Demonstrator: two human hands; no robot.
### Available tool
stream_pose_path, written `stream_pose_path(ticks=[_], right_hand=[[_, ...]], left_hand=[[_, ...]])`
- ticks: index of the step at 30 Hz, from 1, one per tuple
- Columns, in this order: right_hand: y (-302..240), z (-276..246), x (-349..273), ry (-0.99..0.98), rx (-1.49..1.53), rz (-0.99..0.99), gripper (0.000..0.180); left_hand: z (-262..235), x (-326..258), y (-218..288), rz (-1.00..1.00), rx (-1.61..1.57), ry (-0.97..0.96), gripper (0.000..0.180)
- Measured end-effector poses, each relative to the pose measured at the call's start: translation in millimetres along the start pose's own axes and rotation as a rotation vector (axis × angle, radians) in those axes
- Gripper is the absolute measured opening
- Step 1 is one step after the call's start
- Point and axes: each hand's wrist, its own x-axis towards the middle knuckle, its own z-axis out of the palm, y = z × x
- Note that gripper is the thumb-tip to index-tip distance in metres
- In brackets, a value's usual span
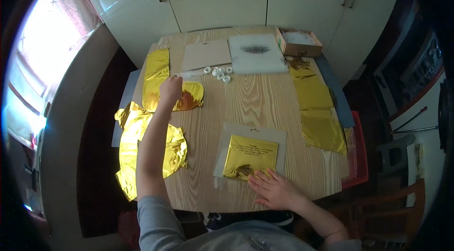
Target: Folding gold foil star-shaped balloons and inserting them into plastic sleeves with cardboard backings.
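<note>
Table (250,97), wood-grained, carrying the following. Packet (250,151), folded gold foil with dark print: near the near edge, right of the middle, lying over a pale translucent sleeve (242,129) with a hang hole; whether in or on the sleeve cannot be told. Right hand (274,190): palm down, fingers extended and slightly spread, fingertips over the packet's near edge, clamped on nothing visible. Left hand (170,89): fingers curled together, back of the hand up, over the far left part of the table; whether anything is gripped cannot be told. Balloon (152,85), flat gold foil, L-shaped: along the left edge, partly behind the left hand. Clear strip (191,75): just right of that hand. Crumpled foil (130,140), gold: at the near left corner, overhanging the edge, crossed by the left forearm. Card (205,55), beige: by the far edge. Plastic bags (257,52), whitish, dark patch at centre: right of the card. Rings (220,74), white, a loose cluster: nearer than both. Box (299,39), whitish contents: far right corner. Foil sheets (313,97), gold: along the right edge. Basket (362,151), red: beyond that edge.
</note>
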Motion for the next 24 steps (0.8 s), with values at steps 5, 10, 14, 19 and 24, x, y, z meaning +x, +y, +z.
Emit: stream_pose_path(ticks=[5,10,14,19,24], right_hand=[[0.6,-4.2,2.7,0.035,0.036,0.017,0.059],[-0.4,-14.2,7.4,-0.007,0.055,0.022,0.057],[0.6,-11.5,8.1,-0.001,0.067,0.036,0.057],[2.4,-9.0,7.0,0.009,0.097,0.047,0.056],[1.2,-8.7,6.6,-0.003,0.093,0.044,0.056]], left_hand=[[20.3,33.8,-13.0,-0.073,0.213,0.026,0.012],[44.7,48.6,-49.6,-0.057,0.296,0.011,0.015],[53.3,53.8,-61.3,-0.055,0.275,-0.044,0.013],[39.5,45.7,-46.9,0.18,0.329,0.086,0.011],[42.0,38.7,-51.1,0.225,0.352,0.108,0.012]])
